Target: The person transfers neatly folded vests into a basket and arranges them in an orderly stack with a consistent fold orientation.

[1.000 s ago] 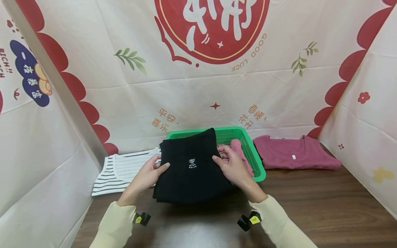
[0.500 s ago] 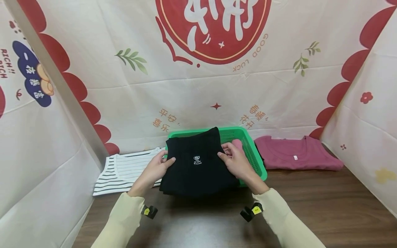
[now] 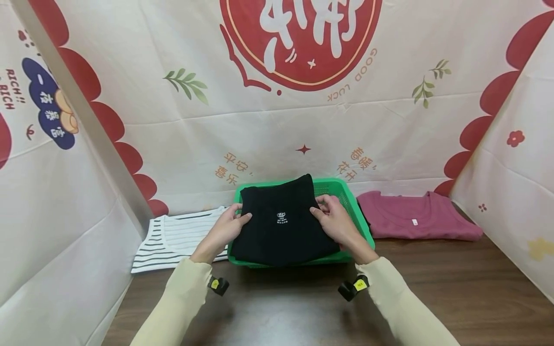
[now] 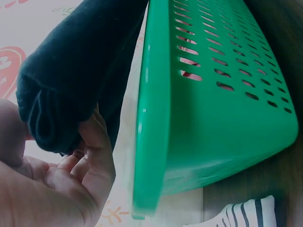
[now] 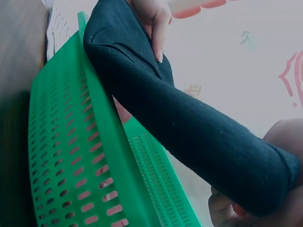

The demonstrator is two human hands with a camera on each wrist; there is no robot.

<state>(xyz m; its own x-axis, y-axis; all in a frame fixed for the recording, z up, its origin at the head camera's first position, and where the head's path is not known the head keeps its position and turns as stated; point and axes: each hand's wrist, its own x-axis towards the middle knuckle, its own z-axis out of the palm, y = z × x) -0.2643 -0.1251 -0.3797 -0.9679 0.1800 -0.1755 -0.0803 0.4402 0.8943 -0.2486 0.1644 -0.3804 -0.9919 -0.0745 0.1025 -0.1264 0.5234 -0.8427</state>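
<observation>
A folded black garment (image 3: 281, 235) with a small white print is held over the green basket (image 3: 361, 218). My left hand (image 3: 226, 229) pinches its left edge, thumb on top. At the right edge my right hand (image 3: 337, 223) grips it the same way. In the left wrist view the folded layers of black cloth (image 4: 85, 66) lie between thumb and curled fingers, beside the basket's rim (image 4: 154, 109). From the right wrist, the black roll-like fold (image 5: 189, 127) spans above the basket's rim (image 5: 111, 127). Pink cloth inside the basket is mostly hidden.
A striped white top (image 3: 177, 238) lies folded left of the basket. To the right lies a folded mauve top (image 3: 420, 218) with a white tag. Printed cloth walls (image 3: 277, 134) enclose the back and sides of the brown wooden table (image 3: 433, 288).
Both hands have carried the black garment forward and slightly right, from in front of the basket to over it. The basket's front rim now shows below the garment.
</observation>
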